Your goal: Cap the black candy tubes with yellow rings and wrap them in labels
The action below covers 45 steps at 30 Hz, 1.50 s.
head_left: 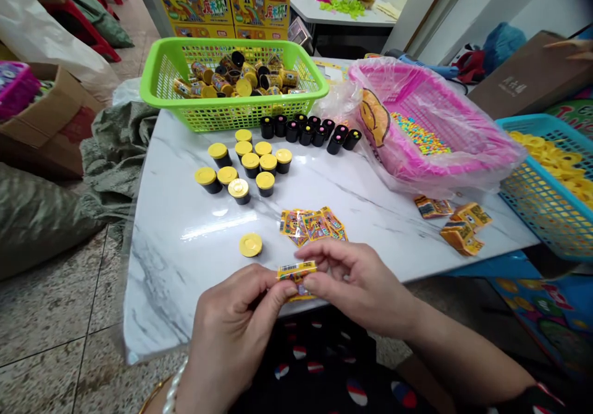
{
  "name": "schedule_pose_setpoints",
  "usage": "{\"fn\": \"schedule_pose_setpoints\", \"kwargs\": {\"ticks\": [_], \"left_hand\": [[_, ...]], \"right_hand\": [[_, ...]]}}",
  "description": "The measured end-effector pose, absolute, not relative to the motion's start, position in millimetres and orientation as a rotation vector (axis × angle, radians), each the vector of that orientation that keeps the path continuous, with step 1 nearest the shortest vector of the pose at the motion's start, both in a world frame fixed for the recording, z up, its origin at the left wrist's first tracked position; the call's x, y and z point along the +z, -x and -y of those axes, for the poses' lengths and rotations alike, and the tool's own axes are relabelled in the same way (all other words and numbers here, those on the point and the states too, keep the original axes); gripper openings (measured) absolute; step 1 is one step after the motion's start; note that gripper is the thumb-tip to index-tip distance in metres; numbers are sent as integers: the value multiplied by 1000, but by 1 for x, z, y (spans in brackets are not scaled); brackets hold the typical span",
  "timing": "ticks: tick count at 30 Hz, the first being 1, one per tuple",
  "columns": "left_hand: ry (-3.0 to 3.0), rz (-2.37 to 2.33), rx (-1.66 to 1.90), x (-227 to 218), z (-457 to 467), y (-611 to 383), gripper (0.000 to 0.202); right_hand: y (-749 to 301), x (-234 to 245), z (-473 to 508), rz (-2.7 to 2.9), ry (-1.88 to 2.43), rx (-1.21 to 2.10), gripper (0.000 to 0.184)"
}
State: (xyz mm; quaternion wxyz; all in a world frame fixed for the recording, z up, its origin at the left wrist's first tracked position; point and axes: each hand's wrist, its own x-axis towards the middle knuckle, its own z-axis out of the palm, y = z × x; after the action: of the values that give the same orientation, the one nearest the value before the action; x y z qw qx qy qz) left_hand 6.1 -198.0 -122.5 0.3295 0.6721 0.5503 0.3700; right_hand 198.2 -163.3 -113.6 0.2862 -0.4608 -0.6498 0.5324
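At far left a cardboard box [46, 133] stands open on the tiled floor, with a bulging green sack [32, 222] beside it. On the marble table [180, 290], a green basket [157, 74] holds a jumbled heap of labelled tubes and black cups, too piled up for me to count. Below it, black cups with yellow lids [243, 164] stand in a loose cluster, and a single yellow lid [251, 245] lies apart, just above my left hand [234, 321]. My left fingers [278, 285] and right fingers [324, 256] pinch a small yellow packet [296, 272] close between them, over the table's edge, hiding part of it. Beyond my right hand [361, 287] lies a small pile of flat packets [312, 224], and farther back stands a row of dark-topped black cups [306, 131]. A pink basket [445, 117], wrapped in a clear plastic bag [333, 105], holds colored beads [419, 133]. At right, loose packets [463, 228] lie near a blue basket [542, 216] of yellow lids [560, 160], cut off by the frame's edge
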Motion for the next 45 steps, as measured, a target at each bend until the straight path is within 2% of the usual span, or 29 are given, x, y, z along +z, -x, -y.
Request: {"fn": "schedule_pose_setpoints", "kwargs": {"ticks": [1,3,6,11,17,25,34,39,45], "left_hand": [[-1742,-1438,977,-123,199,-6,11],[-1620,-1515,1012,-121,202,-5,6],[-1373,-1646,1059,-117,209,-2,15],[-1280,-1612,1044,-117,217,3,9],[-973,-1598,1175,-120,219,11,18],[-1289,-1602,1194,-123,226,21,3],[-1293,-1583,1214,-125,228,22,1],[-1053,-1710,1401,-125,230,16,30],[-1196,-1681,1283,-129,232,20,11]], "right_hand": [[-193,-115,166,1727,1228,1462,14],[-186,-119,167,1701,1255,1431,18],[-178,-123,167,1674,1261,1343,18],[-165,-125,171,1807,1176,1227,19],[-156,-125,175,1890,1161,1129,22],[-149,-125,180,1985,1127,1013,21],[-146,-127,184,1999,1096,1007,18],[-141,-131,184,1937,1153,867,19],[-138,-133,182,1919,1125,891,18]]}}
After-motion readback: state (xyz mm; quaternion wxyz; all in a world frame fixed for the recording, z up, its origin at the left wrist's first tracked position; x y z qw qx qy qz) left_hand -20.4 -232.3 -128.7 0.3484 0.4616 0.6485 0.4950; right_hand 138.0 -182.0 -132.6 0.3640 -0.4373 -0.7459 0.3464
